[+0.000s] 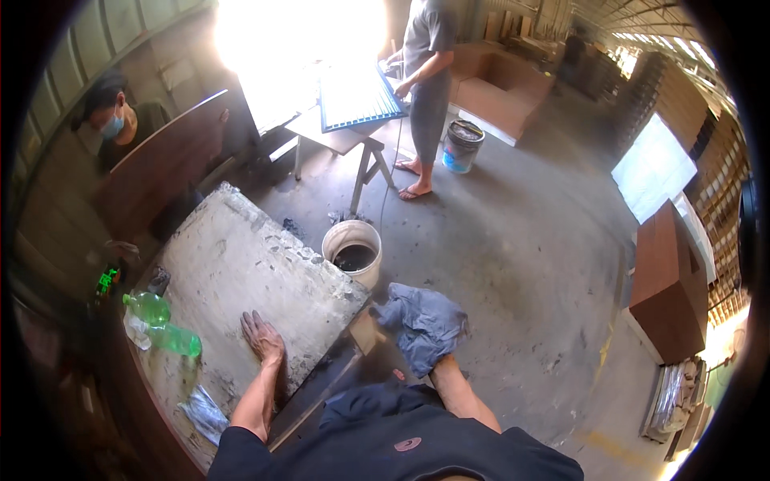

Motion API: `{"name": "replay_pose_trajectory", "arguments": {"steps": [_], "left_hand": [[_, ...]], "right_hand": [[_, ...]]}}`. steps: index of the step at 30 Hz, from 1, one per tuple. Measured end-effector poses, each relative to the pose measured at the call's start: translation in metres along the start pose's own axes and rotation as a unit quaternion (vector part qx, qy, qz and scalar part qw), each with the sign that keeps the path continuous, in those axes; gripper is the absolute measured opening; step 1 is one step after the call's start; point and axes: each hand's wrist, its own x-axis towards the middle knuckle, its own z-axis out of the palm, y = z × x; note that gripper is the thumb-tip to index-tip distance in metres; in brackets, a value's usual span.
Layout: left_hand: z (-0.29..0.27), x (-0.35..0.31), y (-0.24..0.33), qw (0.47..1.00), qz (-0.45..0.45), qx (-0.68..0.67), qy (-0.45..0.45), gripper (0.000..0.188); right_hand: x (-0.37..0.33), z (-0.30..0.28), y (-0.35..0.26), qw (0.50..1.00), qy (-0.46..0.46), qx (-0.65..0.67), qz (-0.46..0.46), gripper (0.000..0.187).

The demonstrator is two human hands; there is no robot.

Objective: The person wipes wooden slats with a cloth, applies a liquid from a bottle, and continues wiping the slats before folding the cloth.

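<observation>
My left hand (263, 338) lies on the worn, stained grey tabletop (233, 256), its fingers stretched and spread, with nothing in them. To the right of the table's edge, my right hand (443, 366) holds a crumpled blue-grey cloth (423, 325). The cloth covers most of that hand, so its fingers are hidden. Just beyond the table's far right corner stands a white bucket (353, 240) with dark contents. Two green plastic bottles, one (147, 307) behind the other (178, 341), are on the left side of the tabletop. A pale blue, crumpled cloth (204, 413) rests nearer to me.
At the far left a masked person (132, 124) is behind a brown panel (164, 164). Ahead, another person (429, 72) stands at a stand with a blue slatted frame (357, 100). A paint bucket (463, 146) is beside them. Brown boxes (670, 284) line the right.
</observation>
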Motion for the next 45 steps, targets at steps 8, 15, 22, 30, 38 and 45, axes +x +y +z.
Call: {"name": "replay_pose_trajectory", "arguments": {"steps": [8,15,22,30,38,45], "left_hand": [[-0.001,0.004,0.007,1.0,-0.015,0.008,-0.006,0.053],[-0.003,0.004,0.016,1.0,-0.011,0.027,-0.005,0.052],[-0.004,0.009,0.023,1.0,-0.004,0.021,0.001,0.054],[0.009,0.008,-0.006,0.996,-0.036,0.073,-0.026,0.058],[0.021,0.018,-0.005,0.997,-0.021,0.074,-0.021,0.056],[0.031,0.02,-0.021,0.996,-0.027,0.085,-0.014,0.056]], "right_hand": [[0.014,-0.002,0.005,0.999,-0.044,-0.004,0.011,0.029],[0.025,-0.003,0.007,0.998,-0.062,-0.002,0.016,0.028],[0.035,-0.005,0.006,0.998,-0.063,-0.006,0.012,0.028],[0.049,0.003,0.008,0.997,-0.076,0.006,-0.017,0.028],[0.032,0.0,0.014,0.998,-0.062,0.011,-0.007,0.027],[0.01,0.001,0.009,0.999,-0.049,0.012,-0.011,0.027]]}}
